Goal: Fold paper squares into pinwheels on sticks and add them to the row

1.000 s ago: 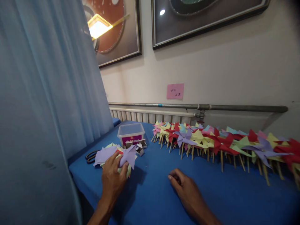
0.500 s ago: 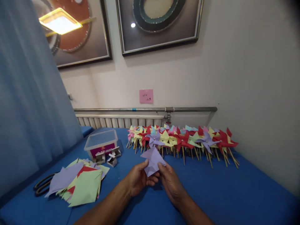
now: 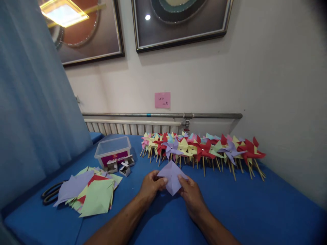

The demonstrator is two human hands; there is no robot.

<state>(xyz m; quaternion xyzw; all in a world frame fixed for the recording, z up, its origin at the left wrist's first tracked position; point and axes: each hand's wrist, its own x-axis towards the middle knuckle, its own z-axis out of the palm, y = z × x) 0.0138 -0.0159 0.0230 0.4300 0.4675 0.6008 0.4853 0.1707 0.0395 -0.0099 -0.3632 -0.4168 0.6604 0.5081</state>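
A purple paper square [image 3: 172, 177] with slits running in from its corners is held up over the blue table, one corner pointing away from me. My left hand [image 3: 152, 184] pinches its left corner between thumb and fingers. At the opposite corner, my right hand [image 3: 189, 192] grips the paper with the thumb on top. Just beyond the sheet stand rows of finished paper pinwheels [image 3: 204, 149] on thin sticks, in red, yellow, purple, green, pink and blue. To the left lies a loose pile of coloured paper squares [image 3: 98, 197], a green one on top.
Black scissor handles [image 3: 52, 193] stick out from under the paper pile. A clear plastic tub [image 3: 112, 146] with a purple label stands behind several small open boxes [image 3: 125, 169]. A blue curtain [image 3: 38, 102] hangs at left; a radiator pipe [image 3: 166, 115] runs along the wall.
The purple paper has turned so that it lies flatter and squarer between my hands. My left hand has shifted from beneath it to its left corner. The camera view has tilted slightly down.
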